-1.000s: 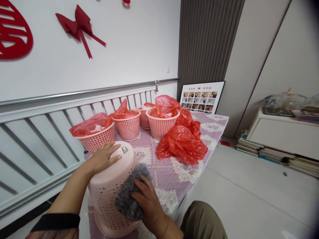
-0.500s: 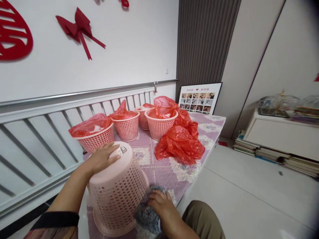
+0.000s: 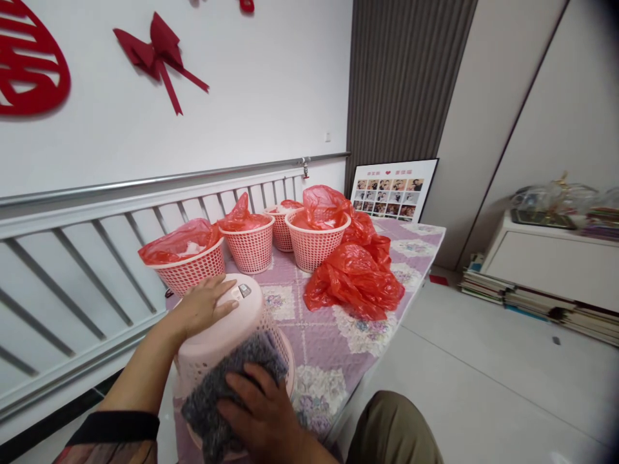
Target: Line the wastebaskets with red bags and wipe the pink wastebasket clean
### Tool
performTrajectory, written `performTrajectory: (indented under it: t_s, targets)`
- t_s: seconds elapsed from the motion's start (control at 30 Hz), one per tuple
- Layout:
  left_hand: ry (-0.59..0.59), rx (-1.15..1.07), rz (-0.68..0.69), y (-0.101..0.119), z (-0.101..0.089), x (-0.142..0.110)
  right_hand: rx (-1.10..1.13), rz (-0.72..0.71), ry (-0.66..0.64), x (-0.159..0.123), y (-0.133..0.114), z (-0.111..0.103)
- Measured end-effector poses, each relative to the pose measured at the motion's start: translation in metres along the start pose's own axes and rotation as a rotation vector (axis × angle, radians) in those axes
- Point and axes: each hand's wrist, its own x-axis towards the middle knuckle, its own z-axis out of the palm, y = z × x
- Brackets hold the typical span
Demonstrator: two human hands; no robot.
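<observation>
Pink plastic basket (image 3: 227, 335) sits upside down at about 7 o'clock on the quilt (image 3: 338, 341), base up, a small label on the base. Left hand (image 3: 203, 304) lies flat on that base, fingers spread, pressing rather than clenched, steadying it. Right hand (image 3: 258, 412) presses a grey cloth (image 3: 227, 386) against the near side wall of the basket, grip closed over the cloth with fingers splayed on top. The cloth covers much of the near wall; the far wall is out of sight, so I cannot tell how much of the basket has been gone over. Judging by the pictures, wiping of this one basket is under way, not finished. At 12 o'clock from it, four more baskets (image 3: 316, 241) stand upright, each lined with a red bag; those look done. A loose pile of red bags (image 3: 355, 283) lies at 1 o'clock, touching the nearest lined basket, so this basket has no bag yet. A photo frame (image 3: 393, 190) leans on the wall at the far end of the quilt. Stacked books (image 3: 532, 301) on the floor at 3 o'clock.
</observation>
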Motion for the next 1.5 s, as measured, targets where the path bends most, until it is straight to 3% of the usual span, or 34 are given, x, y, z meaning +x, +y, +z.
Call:
performTrajectory:
  t_s: [0.1, 0.23, 0.33, 0.43, 0.53, 0.6, 0.73, 0.83, 0.97, 1.07, 1.2, 1.4, 1.5]
  targets:
    - [0.0, -0.007, 0.02, -0.003, 0.002, 0.001, -0.011, -0.03, -0.03, -0.042, -0.004, 0.023]
    - [-0.002, -0.006, 0.014, -0.005, 0.003, 0.002, 0.018, 0.03, -0.062, -0.093, -0.004, 0.04]
    - [-0.009, -0.006, 0.009, -0.004, 0.003, 0.002, 0.035, 0.063, -0.119, -0.116, 0.002, 0.04]
    - [-0.012, -0.003, 0.005, -0.001, 0.001, 0.0, 0.05, 0.075, -0.198, -0.122, 0.018, 0.024]
    - [-0.009, 0.003, -0.007, 0.001, -0.001, -0.001, 0.105, 0.167, -0.303, -0.106, 0.041, -0.008]
    - [-0.009, 0.005, -0.011, 0.002, -0.001, -0.001, 0.215, 0.265, -0.298, -0.082, 0.057, -0.033]
    - [-0.009, 0.007, -0.007, 0.001, 0.0, 0.001, 0.272, 0.295, -0.033, -0.022, 0.075, -0.064]
    - [-0.005, 0.01, -0.003, -0.001, 0.001, 0.002, 0.232, 0.252, 0.119, 0.017, 0.074, -0.059]
    - [0.006, 0.016, 0.012, -0.002, 0.002, 0.002, 0.218, 0.155, 0.096, 0.032, 0.057, -0.029]
    - [0.005, 0.014, 0.009, -0.001, 0.001, 0.0, 0.211, 0.152, 0.073, 0.01, 0.045, -0.007]
    - [-0.001, 0.006, 0.002, 0.001, -0.001, 0.0, 0.206, 0.224, -0.042, -0.045, 0.04, 0.007]
    - [-0.029, 0.004, -0.015, 0.002, -0.002, -0.001, 0.092, 0.278, -0.459, -0.112, 0.047, 0.0]
    - [-0.033, 0.008, -0.012, 0.003, -0.003, -0.002, 0.068, 0.274, -0.551, -0.123, 0.061, -0.01]
